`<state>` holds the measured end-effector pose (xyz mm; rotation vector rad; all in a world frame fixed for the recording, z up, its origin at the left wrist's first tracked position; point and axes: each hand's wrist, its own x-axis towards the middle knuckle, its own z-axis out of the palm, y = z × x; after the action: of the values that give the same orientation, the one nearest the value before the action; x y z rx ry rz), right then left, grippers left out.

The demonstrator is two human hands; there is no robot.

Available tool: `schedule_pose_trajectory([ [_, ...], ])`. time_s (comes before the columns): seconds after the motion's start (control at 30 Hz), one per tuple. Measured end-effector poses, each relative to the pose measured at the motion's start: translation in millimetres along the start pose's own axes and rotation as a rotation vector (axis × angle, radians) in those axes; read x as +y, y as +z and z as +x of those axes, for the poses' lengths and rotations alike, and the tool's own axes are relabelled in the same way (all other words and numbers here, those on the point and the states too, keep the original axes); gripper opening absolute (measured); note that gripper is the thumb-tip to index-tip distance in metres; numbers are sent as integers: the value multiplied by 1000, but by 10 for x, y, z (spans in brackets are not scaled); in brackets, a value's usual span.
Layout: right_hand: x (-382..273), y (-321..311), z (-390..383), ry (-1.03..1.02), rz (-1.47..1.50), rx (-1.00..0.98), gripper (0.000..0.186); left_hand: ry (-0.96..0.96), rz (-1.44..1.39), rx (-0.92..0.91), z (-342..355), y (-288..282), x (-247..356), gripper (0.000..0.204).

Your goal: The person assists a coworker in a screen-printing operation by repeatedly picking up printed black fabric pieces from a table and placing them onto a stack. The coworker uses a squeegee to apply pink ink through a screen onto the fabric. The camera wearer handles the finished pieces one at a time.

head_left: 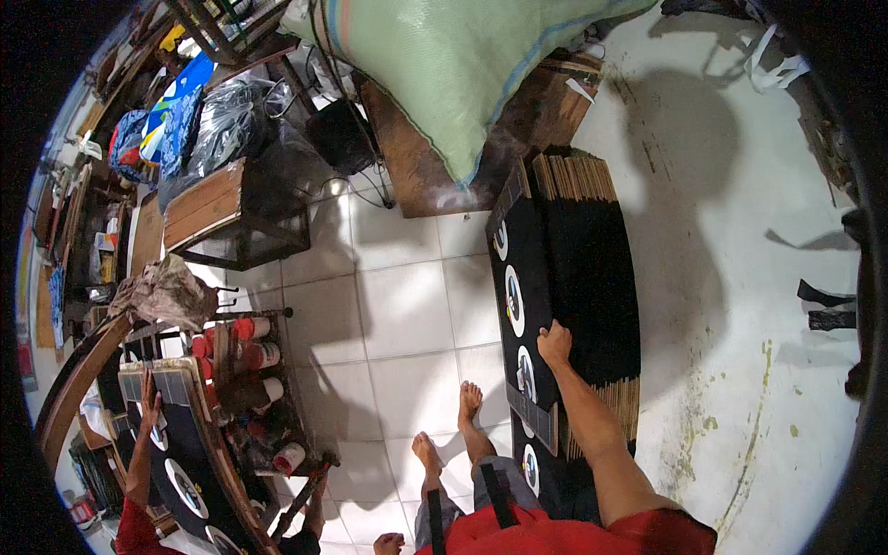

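My right hand (555,342) reaches out from the lower right and grips the edge of a black board (511,264) printed with white circular pictures. It lies on a long stack of similar boards (592,287) with brown layered ends. My left hand (389,543) is low at the bottom edge, fingers curled; whatever they hold, if anything, is hidden. My bare feet (444,435) are on white floor tiles below.
At left a co-worker's hand (148,398) rests on similar boards (180,449) beside a rack of red-and-white cans (259,356). A large pale green sack (472,65) sits on a wooden surface (407,166) ahead. Bags (227,120) and a wooden crate (203,208) crowd the upper left.
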<state>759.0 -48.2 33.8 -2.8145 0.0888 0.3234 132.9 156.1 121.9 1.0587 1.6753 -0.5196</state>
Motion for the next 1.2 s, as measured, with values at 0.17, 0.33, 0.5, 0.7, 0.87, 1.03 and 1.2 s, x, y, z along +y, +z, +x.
schedule_pose_trajectory([
  [0.17,0,140,218,112,-9,22,24,-20,-91,-34,7,-59,73,18],
  [0.33,16,131,219,190,-40,46,23,29,-38,-47,-9,82,311,19],
  [0.5,65,146,224,219,-22,12,33,111,33,-77,-79,62,490,25],
  [0.7,108,198,210,196,-16,38,26,109,39,-63,-183,75,632,28],
  [0.87,84,172,213,178,-8,44,23,125,6,-67,-231,121,659,27],
  [1.03,95,164,218,212,-11,33,22,147,14,-68,-241,123,609,26],
  [1.2,156,220,208,214,-20,36,25,115,31,-51,-256,119,564,24],
])
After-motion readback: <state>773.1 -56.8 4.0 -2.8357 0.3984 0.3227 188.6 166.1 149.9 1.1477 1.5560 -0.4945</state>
